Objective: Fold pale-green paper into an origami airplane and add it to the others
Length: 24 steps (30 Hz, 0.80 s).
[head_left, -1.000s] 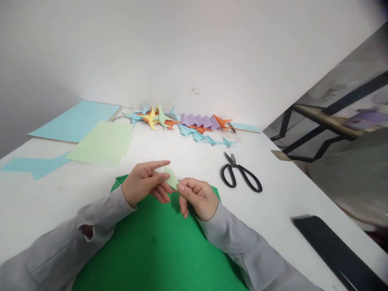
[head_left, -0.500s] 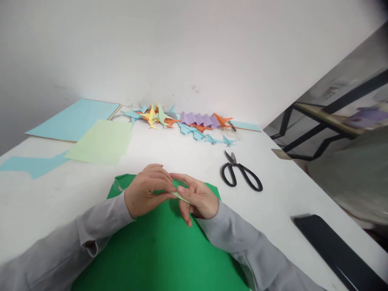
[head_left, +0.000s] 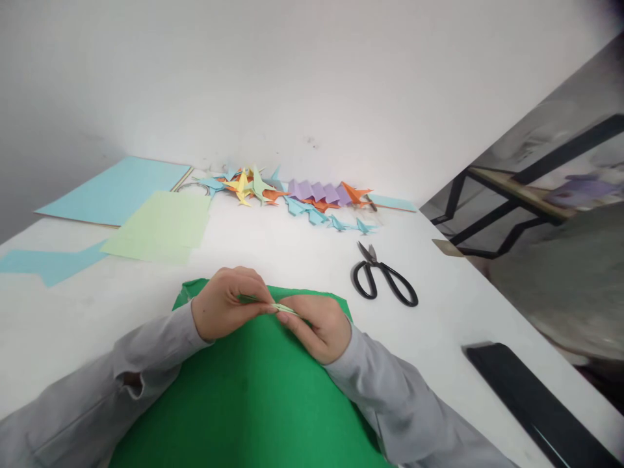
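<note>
Head view: folded pale-green paper [head_left: 286, 309] pinched between the fingertips of left hand [head_left: 229, 303] and right hand [head_left: 319, 322].

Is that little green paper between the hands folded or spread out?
Folded: the light-green paper shows edge-on as a narrow strip with layered edges, pinched by the left hand and right hand. Fold count hidden.

No lettering, number, brand or sign can be read. The small dark specks on the wall [head_left: 312, 78], beyond the scissors [head_left: 374, 263] and to their left, form no legible characters, and the black object [head_left: 536, 403] to the right of the scissors, nearer the viewer, shows only a plain glossy surface.
</note>
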Tool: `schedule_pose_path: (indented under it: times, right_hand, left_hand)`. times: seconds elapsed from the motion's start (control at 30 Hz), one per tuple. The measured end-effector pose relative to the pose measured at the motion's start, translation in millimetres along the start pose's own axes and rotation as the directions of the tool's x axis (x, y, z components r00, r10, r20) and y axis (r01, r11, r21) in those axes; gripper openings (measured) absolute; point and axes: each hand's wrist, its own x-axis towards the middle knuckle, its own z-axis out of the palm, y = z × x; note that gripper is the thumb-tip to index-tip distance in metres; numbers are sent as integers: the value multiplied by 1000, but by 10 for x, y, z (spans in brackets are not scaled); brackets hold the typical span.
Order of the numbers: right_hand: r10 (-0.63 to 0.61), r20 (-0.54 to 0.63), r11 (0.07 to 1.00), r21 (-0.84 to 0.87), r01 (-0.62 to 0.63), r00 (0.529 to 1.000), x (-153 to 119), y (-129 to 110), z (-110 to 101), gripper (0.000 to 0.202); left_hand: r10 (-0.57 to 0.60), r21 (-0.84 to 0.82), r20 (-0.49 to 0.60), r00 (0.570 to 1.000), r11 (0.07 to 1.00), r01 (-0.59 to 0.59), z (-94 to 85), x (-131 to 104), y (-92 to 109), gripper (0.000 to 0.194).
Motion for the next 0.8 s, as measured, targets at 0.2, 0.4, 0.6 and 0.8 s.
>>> schedule_pose_path:
  times: [0.2, 0.4, 0.6, 0.8]
  right_hand:
    - [-18, 59, 996, -84, 23, 998, 0, -22, -18, 28]
    - [-35, 82, 990, -134, 46, 996, -10, -4, 22, 34]
    - [-21, 141, 991, -125, 39, 990, -46, 0, 5, 29]
    - [-59, 37, 972, -225, 66, 998, -28, -18, 10, 25]
  left_hand:
    - [-83, -21, 30, 996, 996, 84, -41, -14, -12, 11]
    - [-11, 48, 156, 988, 999, 4, -34, -6, 1, 16]
    - [-22, 29, 175, 984, 999, 17, -54, 4, -11, 11]
    - [3, 152, 136, 991, 988, -24, -61, -2, -25, 15]
